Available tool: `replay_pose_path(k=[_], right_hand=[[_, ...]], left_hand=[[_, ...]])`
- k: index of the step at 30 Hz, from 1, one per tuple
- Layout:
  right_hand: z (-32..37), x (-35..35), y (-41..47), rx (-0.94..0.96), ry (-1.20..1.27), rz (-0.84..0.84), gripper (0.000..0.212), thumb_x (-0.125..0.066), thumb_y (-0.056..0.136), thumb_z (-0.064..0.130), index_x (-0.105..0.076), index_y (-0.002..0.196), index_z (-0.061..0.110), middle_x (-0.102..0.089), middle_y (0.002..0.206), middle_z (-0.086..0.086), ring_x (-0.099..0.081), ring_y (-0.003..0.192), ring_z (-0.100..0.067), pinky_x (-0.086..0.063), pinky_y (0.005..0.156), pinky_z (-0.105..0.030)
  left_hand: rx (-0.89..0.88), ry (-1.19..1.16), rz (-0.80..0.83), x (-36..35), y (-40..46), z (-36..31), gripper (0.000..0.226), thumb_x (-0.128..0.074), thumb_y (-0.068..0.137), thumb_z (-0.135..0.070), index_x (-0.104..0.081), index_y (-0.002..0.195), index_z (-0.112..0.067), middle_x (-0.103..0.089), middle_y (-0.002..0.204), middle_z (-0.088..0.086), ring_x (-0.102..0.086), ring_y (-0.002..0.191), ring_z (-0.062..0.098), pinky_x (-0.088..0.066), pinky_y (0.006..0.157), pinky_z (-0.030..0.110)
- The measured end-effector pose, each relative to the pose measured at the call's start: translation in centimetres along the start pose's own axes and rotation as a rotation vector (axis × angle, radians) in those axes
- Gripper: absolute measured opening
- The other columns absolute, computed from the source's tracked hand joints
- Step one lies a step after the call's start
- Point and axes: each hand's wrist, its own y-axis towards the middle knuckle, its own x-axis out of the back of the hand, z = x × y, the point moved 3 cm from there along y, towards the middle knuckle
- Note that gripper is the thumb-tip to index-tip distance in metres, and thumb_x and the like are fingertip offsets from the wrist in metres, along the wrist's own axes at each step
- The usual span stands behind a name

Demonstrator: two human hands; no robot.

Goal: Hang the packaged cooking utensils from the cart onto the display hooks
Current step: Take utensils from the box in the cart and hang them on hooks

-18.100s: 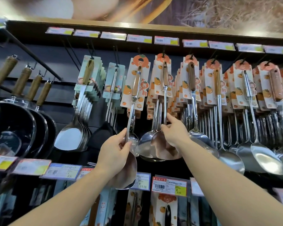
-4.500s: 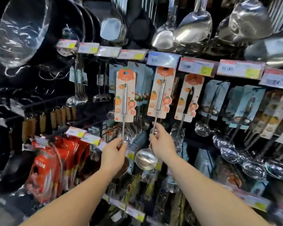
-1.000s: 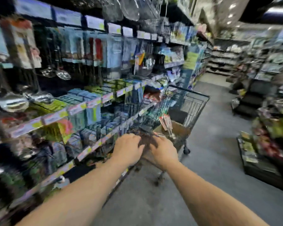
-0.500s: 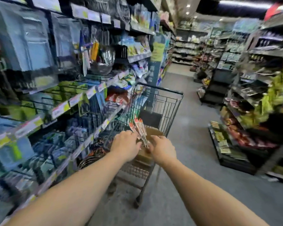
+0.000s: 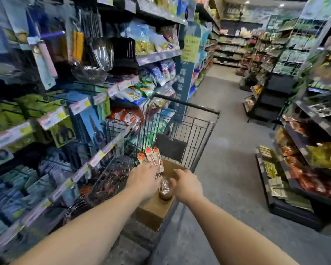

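Observation:
A bundle of packaged utensils [image 5: 150,156] with orange-printed cards sticks up out of a brown cardboard box [image 5: 154,208] in the wire cart [image 5: 187,106]. My left hand [image 5: 143,181] is closed around the metal handles just below the cards. A shiny ladle bowl [image 5: 165,188] shows between my hands. My right hand [image 5: 186,186] sits against that bowl with fingers curled downward; its grip is hidden. The display hooks for these utensils are out of view.
Shelves with hanging packets, scissors and price tags [image 5: 52,117] run along the left, close to the cart. A wire basket [image 5: 111,175] sits by the cart's left side. Low racks of packaged goods [image 5: 287,180] line the right of the grey aisle floor [image 5: 227,150].
The view has turned from the shelf to the cart. Both hands have reached into the box, and the left hand has closed on the utensil bundle, which stands a little higher.

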Motion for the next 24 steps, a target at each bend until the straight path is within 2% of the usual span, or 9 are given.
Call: replay_pose_path(k=[6, 10, 14, 18, 20, 24], right_hand=[[-5.2, 1.7, 9.8, 0.072, -0.042, 0.095, 0.037, -0.048, 0.095, 0.033, -0.052, 0.131, 0.024, -0.058, 0.123, -0.007, -0.056, 0.111, -0.029, -0.05, 0.092, -0.041], [-5.0, -0.9, 14.4, 0.129, -0.062, 0.207, 0.034, -0.049, 0.095, 0.035, -0.053, 0.126, 0.021, -0.056, 0.124, -0.009, -0.056, 0.112, -0.03, -0.05, 0.092, -0.044], [-4.0, -4.5, 18.2, 0.187, -0.097, 0.299, 0.037, -0.048, 0.095, 0.035, -0.05, 0.131, 0.026, -0.053, 0.125, -0.009, -0.054, 0.114, -0.031, -0.049, 0.092, -0.041], [-4.2, -7.5, 20.8, 0.178, -0.119, 0.372, 0.039, -0.046, 0.096, 0.035, -0.047, 0.134, 0.025, -0.055, 0.121, -0.009, -0.056, 0.109, -0.031, -0.05, 0.09, -0.041], [-4.8, -8.9, 22.1, 0.163, -0.133, 0.387, 0.041, -0.048, 0.094, 0.028, -0.046, 0.135, 0.027, -0.055, 0.121, -0.007, -0.056, 0.108, -0.029, -0.05, 0.09, -0.04], [-6.2, -11.1, 24.4, 0.073, -0.092, 0.434, 0.04, -0.052, 0.092, 0.025, -0.049, 0.132, 0.03, -0.056, 0.123, -0.005, -0.06, 0.103, -0.027, -0.053, 0.087, -0.041]], left_hand=[[0.146, 0.006, 0.037, -2.4, 6.8, -1.8, 0.047, -0.043, 0.093, -0.05, -0.052, 0.128, -0.021, -0.056, 0.123, 0.002, -0.05, 0.115, 0.024, -0.045, 0.095, 0.039], [0.263, -0.007, 0.059, -3.8, 8.5, -0.2, 0.048, -0.044, 0.093, -0.05, -0.049, 0.131, -0.021, -0.056, 0.123, 0.003, -0.051, 0.115, 0.025, -0.045, 0.094, 0.038], [0.366, -0.014, 0.083, -5.6, 10.3, 3.5, 0.047, -0.045, 0.092, -0.05, -0.054, 0.127, -0.02, -0.057, 0.123, 0.004, -0.051, 0.115, 0.026, -0.045, 0.095, 0.04], [0.436, -0.047, 0.098, -8.0, 11.6, 6.9, 0.046, -0.047, 0.092, -0.048, -0.054, 0.126, -0.018, -0.057, 0.125, 0.003, -0.051, 0.116, 0.025, -0.043, 0.097, 0.04], [0.464, -0.065, 0.115, -9.3, 11.9, 7.7, 0.046, -0.047, 0.092, -0.049, -0.055, 0.125, -0.019, -0.058, 0.123, 0.004, -0.051, 0.114, 0.026, -0.045, 0.094, 0.04], [0.509, -0.136, 0.163, -12.4, 11.9, 8.4, 0.044, -0.046, 0.092, -0.048, -0.055, 0.124, -0.021, -0.058, 0.121, 0.003, -0.051, 0.113, 0.025, -0.045, 0.092, 0.039]])
